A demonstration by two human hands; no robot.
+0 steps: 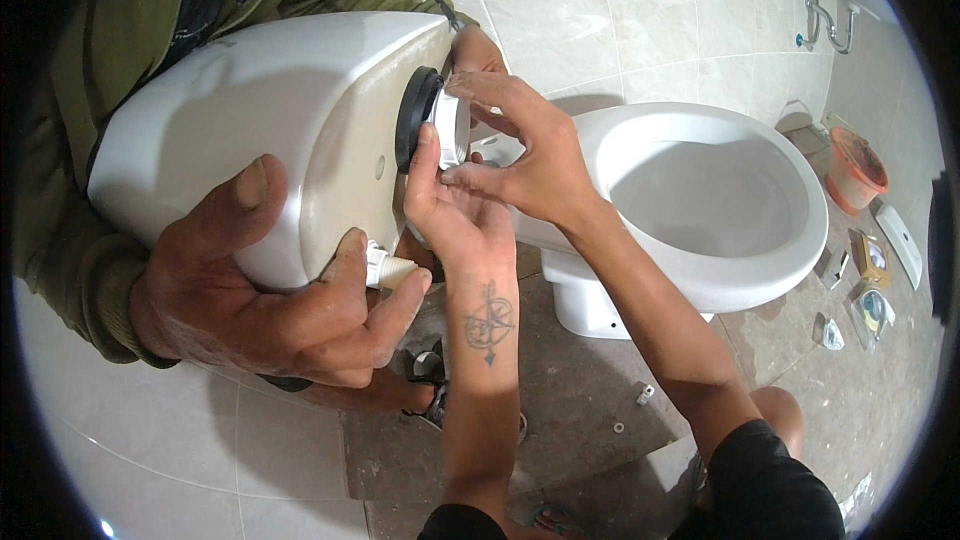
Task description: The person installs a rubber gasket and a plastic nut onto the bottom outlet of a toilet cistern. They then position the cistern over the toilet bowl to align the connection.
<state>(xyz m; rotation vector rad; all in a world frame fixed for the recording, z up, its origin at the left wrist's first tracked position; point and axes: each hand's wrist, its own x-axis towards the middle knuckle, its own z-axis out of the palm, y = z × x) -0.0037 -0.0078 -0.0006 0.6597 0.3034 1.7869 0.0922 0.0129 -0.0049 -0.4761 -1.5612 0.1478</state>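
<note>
A white ceramic toilet tank [215,110] is held tilted by another person in an olive jacket, its unglazed underside facing right. A thick black rubber gasket [416,120] sits against that underside, with a white plastic nut [451,130] beside it. My right hand [530,145] grips the nut's outer side, thumb below and fingers above. From underneath, my left hand [455,210] closes on the nut's near edge, a fingertip by the gasket. The co-worker's near hand [290,290] supports the tank next to a white threaded plastic fitting [390,267]; their other hand [478,52] is partly hidden behind mine.
A white toilet bowl [705,210] stands on the floor to the right. Beyond it are an orange-brown bucket [856,172], a white lid-like piece [899,243] and small packaged parts [873,312]. Small white pieces [645,394] lie on the dusty floor below my right forearm.
</note>
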